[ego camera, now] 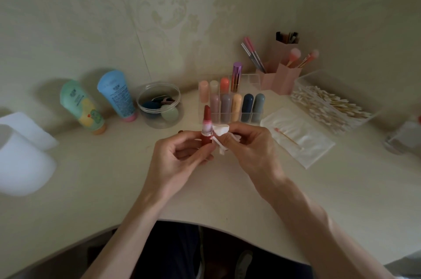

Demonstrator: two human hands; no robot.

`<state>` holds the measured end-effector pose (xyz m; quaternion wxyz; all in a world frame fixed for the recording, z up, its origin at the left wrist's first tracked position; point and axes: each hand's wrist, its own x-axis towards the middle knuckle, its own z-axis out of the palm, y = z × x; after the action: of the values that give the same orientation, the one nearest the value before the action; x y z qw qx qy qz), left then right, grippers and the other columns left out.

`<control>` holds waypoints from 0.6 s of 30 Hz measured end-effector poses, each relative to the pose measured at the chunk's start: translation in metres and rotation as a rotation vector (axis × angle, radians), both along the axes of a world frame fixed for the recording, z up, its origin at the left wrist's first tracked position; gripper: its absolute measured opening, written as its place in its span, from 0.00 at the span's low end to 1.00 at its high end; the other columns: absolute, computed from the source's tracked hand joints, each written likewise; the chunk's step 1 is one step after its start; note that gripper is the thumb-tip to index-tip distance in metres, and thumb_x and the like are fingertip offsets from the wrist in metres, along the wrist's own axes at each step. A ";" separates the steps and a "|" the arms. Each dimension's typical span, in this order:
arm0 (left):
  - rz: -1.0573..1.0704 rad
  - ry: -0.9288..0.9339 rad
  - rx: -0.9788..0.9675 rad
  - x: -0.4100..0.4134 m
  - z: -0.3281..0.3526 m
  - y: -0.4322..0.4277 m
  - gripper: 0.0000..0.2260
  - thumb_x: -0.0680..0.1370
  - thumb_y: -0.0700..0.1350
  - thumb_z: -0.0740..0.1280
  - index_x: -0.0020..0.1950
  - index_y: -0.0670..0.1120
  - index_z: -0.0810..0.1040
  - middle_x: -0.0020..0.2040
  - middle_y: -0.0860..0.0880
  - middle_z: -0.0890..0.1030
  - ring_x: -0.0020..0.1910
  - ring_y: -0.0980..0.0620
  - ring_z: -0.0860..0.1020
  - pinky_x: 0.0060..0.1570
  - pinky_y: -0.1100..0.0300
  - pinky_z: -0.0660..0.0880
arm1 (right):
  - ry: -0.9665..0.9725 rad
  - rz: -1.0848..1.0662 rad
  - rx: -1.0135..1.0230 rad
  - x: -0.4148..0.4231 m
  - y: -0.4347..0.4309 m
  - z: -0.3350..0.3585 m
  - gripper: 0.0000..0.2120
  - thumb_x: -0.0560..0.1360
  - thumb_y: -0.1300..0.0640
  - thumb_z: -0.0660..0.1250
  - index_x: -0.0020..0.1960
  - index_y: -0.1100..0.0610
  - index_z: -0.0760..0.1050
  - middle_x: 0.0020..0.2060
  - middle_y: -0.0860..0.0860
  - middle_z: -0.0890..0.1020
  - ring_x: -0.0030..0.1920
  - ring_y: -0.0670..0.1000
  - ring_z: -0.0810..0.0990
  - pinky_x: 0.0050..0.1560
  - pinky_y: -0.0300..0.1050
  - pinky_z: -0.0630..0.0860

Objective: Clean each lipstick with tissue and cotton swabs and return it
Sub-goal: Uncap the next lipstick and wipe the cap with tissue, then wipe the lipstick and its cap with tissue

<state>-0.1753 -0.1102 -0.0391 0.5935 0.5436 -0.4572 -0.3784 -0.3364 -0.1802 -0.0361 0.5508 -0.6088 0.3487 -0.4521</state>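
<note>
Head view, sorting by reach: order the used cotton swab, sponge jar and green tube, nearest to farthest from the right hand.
1. used cotton swab, just right of the right hand
2. sponge jar, back left
3. green tube, far left

My left hand (pixel 178 155) hides the lower end of the lipstick (pixel 206 120), and my right hand (pixel 252 146) covers much of the tissue (pixel 220 130). The print on the blue tube (pixel 116 94) and green tube (pixel 80 105) is too small to read. The right edge cuts off a blurred clear object (pixel 402 139).
</note>
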 end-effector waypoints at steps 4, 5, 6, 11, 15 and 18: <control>-0.033 0.003 0.018 0.000 0.002 0.001 0.08 0.78 0.37 0.73 0.57 0.40 0.83 0.46 0.44 0.88 0.42 0.44 0.87 0.38 0.60 0.80 | 0.124 -0.054 -0.061 -0.002 -0.003 0.003 0.03 0.78 0.59 0.75 0.50 0.57 0.88 0.34 0.45 0.85 0.35 0.42 0.79 0.38 0.32 0.72; -0.034 0.003 0.021 0.000 0.003 0.001 0.08 0.78 0.37 0.73 0.57 0.39 0.83 0.47 0.44 0.88 0.43 0.44 0.87 0.38 0.60 0.80 | 0.152 -0.072 -0.061 -0.005 -0.006 0.004 0.03 0.78 0.57 0.75 0.50 0.54 0.88 0.34 0.45 0.85 0.35 0.43 0.78 0.38 0.34 0.72; -0.035 0.002 0.025 0.000 0.004 0.001 0.08 0.78 0.38 0.73 0.56 0.39 0.83 0.47 0.44 0.88 0.44 0.44 0.87 0.37 0.60 0.80 | 0.183 -0.093 -0.061 -0.008 -0.010 0.006 0.03 0.78 0.56 0.75 0.49 0.52 0.88 0.33 0.45 0.84 0.34 0.42 0.77 0.36 0.34 0.70; -0.003 -0.112 0.076 0.003 0.004 0.001 0.08 0.73 0.46 0.77 0.51 0.45 0.87 0.38 0.46 0.86 0.29 0.53 0.79 0.27 0.61 0.72 | 0.347 -0.244 -0.103 -0.032 -0.030 0.012 0.03 0.76 0.50 0.78 0.45 0.48 0.88 0.33 0.45 0.83 0.31 0.42 0.75 0.34 0.33 0.68; 0.002 -0.185 0.099 -0.005 0.005 -0.007 0.05 0.75 0.43 0.78 0.50 0.47 0.87 0.45 0.52 0.88 0.30 0.48 0.82 0.26 0.63 0.70 | 0.361 -0.308 -0.078 -0.043 -0.036 0.012 0.04 0.74 0.48 0.80 0.46 0.46 0.87 0.33 0.46 0.84 0.33 0.46 0.78 0.33 0.32 0.69; 0.050 -0.249 0.113 -0.011 0.005 -0.019 0.06 0.74 0.40 0.79 0.49 0.47 0.87 0.44 0.54 0.88 0.30 0.49 0.83 0.34 0.65 0.76 | 0.427 -0.291 -0.040 -0.045 -0.036 0.013 0.05 0.72 0.47 0.81 0.44 0.46 0.87 0.32 0.46 0.83 0.29 0.41 0.76 0.30 0.29 0.68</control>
<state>-0.1864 -0.1289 -0.0341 0.5099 0.6301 -0.4915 -0.3183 -0.3814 -0.2162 -0.0233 0.3818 -0.6447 0.5319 -0.3946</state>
